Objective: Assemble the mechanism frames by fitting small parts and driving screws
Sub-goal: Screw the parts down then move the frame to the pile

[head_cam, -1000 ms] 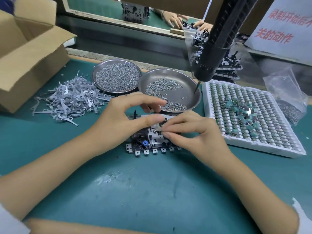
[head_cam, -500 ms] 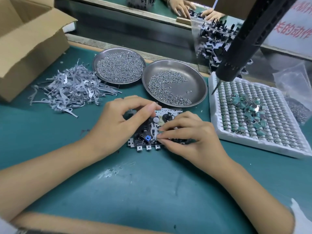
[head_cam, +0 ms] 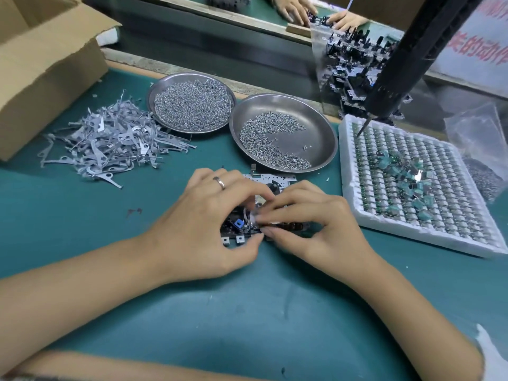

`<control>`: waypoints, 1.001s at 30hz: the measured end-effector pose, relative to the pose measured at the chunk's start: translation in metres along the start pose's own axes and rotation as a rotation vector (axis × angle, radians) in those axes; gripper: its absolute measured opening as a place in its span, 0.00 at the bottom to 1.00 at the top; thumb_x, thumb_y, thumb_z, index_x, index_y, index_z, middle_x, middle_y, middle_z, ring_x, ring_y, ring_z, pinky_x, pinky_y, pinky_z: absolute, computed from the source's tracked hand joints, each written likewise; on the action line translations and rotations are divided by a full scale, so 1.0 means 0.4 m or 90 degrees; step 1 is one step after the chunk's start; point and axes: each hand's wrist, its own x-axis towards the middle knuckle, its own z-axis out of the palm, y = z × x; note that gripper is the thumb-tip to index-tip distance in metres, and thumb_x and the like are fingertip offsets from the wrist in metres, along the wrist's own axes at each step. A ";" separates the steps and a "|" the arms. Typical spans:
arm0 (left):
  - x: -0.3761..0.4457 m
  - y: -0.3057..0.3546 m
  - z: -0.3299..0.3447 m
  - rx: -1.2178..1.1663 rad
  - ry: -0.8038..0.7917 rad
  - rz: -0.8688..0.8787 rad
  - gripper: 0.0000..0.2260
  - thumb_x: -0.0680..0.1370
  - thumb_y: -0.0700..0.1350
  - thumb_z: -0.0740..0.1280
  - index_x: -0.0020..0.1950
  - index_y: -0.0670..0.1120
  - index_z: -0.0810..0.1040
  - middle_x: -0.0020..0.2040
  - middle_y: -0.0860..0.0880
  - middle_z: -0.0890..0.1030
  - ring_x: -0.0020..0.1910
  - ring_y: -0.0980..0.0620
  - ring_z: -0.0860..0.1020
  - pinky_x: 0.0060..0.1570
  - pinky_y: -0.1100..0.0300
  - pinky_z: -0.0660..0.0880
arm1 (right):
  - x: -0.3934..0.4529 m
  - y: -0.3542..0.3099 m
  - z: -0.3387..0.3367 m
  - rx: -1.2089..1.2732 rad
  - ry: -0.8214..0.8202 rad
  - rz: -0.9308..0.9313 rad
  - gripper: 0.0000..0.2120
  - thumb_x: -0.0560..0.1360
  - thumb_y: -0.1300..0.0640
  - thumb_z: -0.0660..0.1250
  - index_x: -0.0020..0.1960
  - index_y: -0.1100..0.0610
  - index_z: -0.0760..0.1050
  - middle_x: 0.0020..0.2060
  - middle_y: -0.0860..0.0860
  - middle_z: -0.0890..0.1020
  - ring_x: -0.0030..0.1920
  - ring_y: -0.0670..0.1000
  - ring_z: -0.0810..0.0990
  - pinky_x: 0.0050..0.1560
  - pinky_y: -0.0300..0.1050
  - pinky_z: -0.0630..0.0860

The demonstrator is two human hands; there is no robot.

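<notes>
Working low over the green mat (head_cam: 247, 312), both hands meet on top of the mechanism frame (head_cam: 270, 180), which lies flat on the mat just in front of the right-hand metal dish (head_cam: 319, 133). The left hand (head_cam: 209, 229), a ring (head_cam: 220, 182) on one finger, curls over the frame's left half, thumb tip touching the near edge, fingers bent down onto the parts. The right hand (head_cam: 316, 226) comes in from the other side, forefinger and thumb drawn together in a pinch at the frame's middle; what they pinch is too small to tell. A blue part (head_cam: 238, 224) shows between the hands. Behind, the left dish (head_cam: 162, 92) is full of screws (head_cam: 192, 104), the right dish holds a thinner scatter. A heap of grey metal levers (head_cam: 110, 141) lies left, beside a cardboard box (head_cam: 49, 64). On the right, a white tray (head_cam: 412, 232) of small parts sits under the hanging black screwdriver (head_cam: 406, 59).
</notes>
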 end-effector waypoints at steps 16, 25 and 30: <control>-0.005 -0.006 0.019 -0.015 0.037 -0.013 0.18 0.69 0.52 0.66 0.57 0.48 0.80 0.42 0.60 0.80 0.45 0.58 0.75 0.56 0.55 0.66 | 0.000 -0.012 -0.003 0.080 0.010 0.067 0.08 0.67 0.70 0.74 0.44 0.61 0.85 0.42 0.51 0.82 0.44 0.48 0.76 0.46 0.35 0.69; 0.003 -0.011 0.017 -0.043 0.049 -0.011 0.11 0.69 0.55 0.67 0.44 0.50 0.83 0.39 0.60 0.80 0.42 0.59 0.76 0.53 0.55 0.67 | 0.048 -0.038 -0.056 0.033 0.521 0.094 0.13 0.72 0.59 0.69 0.55 0.51 0.75 0.46 0.51 0.77 0.47 0.49 0.77 0.52 0.49 0.75; 0.006 -0.017 0.022 -0.059 0.061 -0.003 0.10 0.68 0.55 0.68 0.43 0.52 0.83 0.38 0.62 0.79 0.41 0.62 0.75 0.53 0.59 0.66 | 0.151 -0.074 -0.150 0.015 0.535 0.129 0.37 0.71 0.48 0.72 0.74 0.50 0.56 0.57 0.46 0.75 0.58 0.44 0.75 0.61 0.46 0.71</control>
